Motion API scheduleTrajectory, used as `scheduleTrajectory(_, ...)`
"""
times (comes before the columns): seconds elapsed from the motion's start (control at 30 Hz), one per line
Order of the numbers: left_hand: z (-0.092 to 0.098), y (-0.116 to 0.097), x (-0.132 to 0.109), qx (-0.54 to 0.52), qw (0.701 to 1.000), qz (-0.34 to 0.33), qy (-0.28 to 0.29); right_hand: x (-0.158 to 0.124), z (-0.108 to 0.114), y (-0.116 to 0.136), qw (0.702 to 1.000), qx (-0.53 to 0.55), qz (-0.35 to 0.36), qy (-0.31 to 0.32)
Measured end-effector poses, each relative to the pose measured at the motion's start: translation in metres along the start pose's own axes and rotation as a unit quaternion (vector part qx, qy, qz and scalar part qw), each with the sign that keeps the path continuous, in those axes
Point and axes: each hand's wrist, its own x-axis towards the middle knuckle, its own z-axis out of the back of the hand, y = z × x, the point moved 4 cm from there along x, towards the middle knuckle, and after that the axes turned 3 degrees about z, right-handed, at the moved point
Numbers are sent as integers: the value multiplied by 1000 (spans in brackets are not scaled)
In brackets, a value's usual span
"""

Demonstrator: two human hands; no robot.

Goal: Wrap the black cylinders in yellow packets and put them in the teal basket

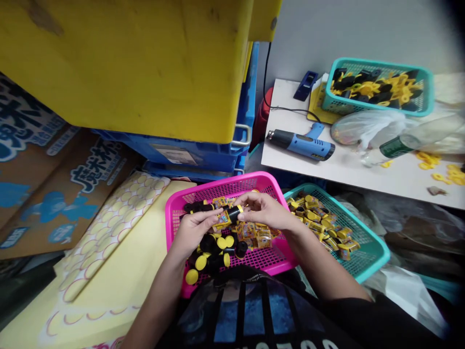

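My left hand (194, 230) and my right hand (263, 209) meet over a pink basket (225, 188) on my lap. Together they pinch a small black tube with a yellow cap and a printed label (229, 215). My left hand also holds a second black tube (198, 207) that sticks out to the left. In the basket lie several black tubes with yellow caps (210, 247) and small yellow printed labels (254, 231).
A teal basket (370, 252) of labelled pieces sits to the right of the pink one. On the white table (348, 169) lie a blue heat gun (301, 143), a plastic bag (366, 127) and another teal basket (379, 87). Yellow and blue crates (145, 72) rise at left.
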Motion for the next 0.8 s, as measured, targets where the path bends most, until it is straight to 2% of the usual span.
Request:
scheduleTrajectory(0.17,-3,-5,-2,-29,999,13,12,0,-8,-6,994,-56,30,-87)
scheduleTrajectory(0.23,-6,-7,-3,-26,1000,-9,9,0,-15,-8,993,-56,50,-92)
scheduleTrajectory(0.3,-11,-7,-5,-22,999,-34,-4,-1,-24,-11,995,5,62,-76)
scheduleTrajectory(0.37,-17,-4,-8,-35,998,-46,-14,-2,-34,-16,990,117,47,-59)
scheduleTrajectory(0.47,-24,-2,-11,-70,995,-63,-16,-4,-51,-28,957,287,-25,-25)
scheduleTrajectory(0.53,-26,-2,-13,-82,994,-78,-13,-5,-61,-33,934,353,-52,-8)
scheduleTrajectory(0.67,-27,-5,-17,-66,995,-80,0,-7,-67,-39,919,390,-62,-7)
scheduleTrajectory(0.8,-25,-7,-19,-47,996,-69,5,-8,-64,-40,926,373,-54,-6)
